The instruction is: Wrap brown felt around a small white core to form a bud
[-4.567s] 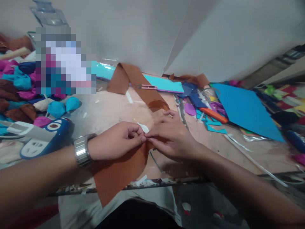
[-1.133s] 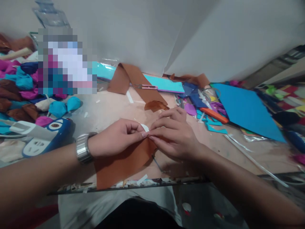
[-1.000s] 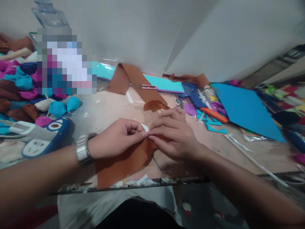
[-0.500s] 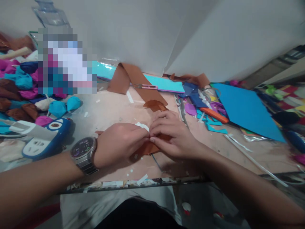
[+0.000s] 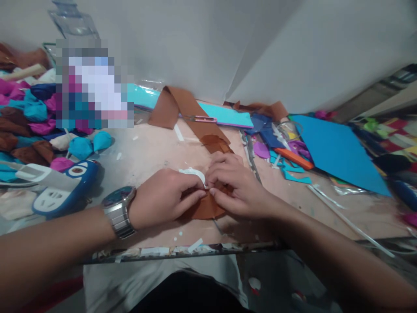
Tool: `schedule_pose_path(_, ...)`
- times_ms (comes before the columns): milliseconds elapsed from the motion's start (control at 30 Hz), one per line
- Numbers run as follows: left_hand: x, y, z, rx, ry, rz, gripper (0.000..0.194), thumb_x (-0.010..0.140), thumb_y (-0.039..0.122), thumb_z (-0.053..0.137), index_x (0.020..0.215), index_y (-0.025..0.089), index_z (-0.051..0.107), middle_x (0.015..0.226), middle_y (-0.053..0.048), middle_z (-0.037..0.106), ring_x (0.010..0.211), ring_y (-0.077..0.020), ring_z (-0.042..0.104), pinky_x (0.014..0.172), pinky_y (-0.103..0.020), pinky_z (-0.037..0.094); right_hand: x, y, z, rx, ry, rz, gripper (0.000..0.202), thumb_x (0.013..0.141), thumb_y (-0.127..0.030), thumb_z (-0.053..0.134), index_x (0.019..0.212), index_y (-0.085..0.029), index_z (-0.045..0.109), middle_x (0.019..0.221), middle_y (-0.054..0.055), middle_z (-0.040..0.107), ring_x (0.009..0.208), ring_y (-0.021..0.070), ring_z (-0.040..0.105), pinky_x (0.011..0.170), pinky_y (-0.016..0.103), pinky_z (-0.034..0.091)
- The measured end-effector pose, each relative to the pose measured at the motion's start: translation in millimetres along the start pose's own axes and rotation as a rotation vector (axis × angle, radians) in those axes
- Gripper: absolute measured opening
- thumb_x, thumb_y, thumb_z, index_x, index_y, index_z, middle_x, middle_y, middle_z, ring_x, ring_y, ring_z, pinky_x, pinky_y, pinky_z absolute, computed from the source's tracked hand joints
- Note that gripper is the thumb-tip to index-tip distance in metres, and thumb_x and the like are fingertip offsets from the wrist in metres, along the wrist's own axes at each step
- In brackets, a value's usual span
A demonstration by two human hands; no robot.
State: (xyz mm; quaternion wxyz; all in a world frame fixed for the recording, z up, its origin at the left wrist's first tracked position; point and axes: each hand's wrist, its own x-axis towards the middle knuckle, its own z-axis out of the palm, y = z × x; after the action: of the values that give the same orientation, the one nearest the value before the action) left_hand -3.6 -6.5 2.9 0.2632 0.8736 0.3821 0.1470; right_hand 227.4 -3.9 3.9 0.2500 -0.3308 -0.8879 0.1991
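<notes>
Our left hand (image 5: 161, 198), in the head view, pinched brown paper (image 5: 204, 209) between thumb and forefinger, and our right hand (image 5: 239, 187) pinched it just beside, fingers curled. We had that paper over the tabletop (image 5: 150, 152), near its front edge, with a white piece (image 5: 193, 173) at its far side; we could not tell whether the two touched. Farther back, pink snips (image 5: 206, 119) lay across a folded brown strip (image 5: 191, 104).

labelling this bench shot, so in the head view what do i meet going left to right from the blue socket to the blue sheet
Blue socket → wristwatch → left hand → right hand → blue sheet
</notes>
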Motion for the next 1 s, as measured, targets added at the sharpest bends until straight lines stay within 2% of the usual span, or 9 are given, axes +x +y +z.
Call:
schedule_pose_path(333,2,2,-3.7,-0.247,-0.114,-0.105,0.027,0.099,0.037,0.057,0.087,0.019,0.072,0.076,0.0,0.072,0.068,-0.0133,0.059,0.067,-0.025,0.039,-1,3,-3,-0.035,-0.035,-0.029,0.007,0.09,-0.018,0.06,0.085,-0.023,0.063,0.088,0.002,0.07,0.109,0.0253,0.057,0.103,0.049,0.035)
schedule_pose_path(533,5,-1,-6.8,-0.306,-0.211,-0.092,0.037,0.101,0.037,0.051,0.07,0.017,0.059,0.06,0.004,0.053,0.057,-0.0099,0.042,0.058,-0.024,0.031,-1,2,-4,-0.067,-0.032,-0.006,0.008,0.088,-0.017,0.061,0.089,-0.024,0.064,0.089,0.002,0.07,0.107,0.0253,0.057,0.103,0.049,0.035)
schedule_pose_path(733,7,-2,-6.4,-0.316,-0.234,-0.132,0.033,0.1,0.038,0.052,0.078,0.017,0.067,0.065,0.003,0.059,0.061,-0.011,0.045,0.06,-0.023,0.033,-2,2,-3,-0.096,-0.031,-0.005,0.01,0.089,-0.021,0.066,0.096,-0.026,0.072,0.095,0.003,0.074,0.113,0.0275,0.056,0.108,0.053,0.031)
schedule_pose_path(1000,8,-8,-7.3,-0.344,-0.295,-0.153,0.04,0.101,0.043,0.05,0.071,0.017,0.057,0.061,0.003,0.05,0.058,-0.0104,0.04,0.057,-0.024,0.03,0,2,-6,-0.123,-0.029,0.02,0.008,0.09,-0.017,0.061,0.087,-0.023,0.065,0.086,0.002,0.071,0.107,0.0249,0.058,0.103,0.049,0.031)
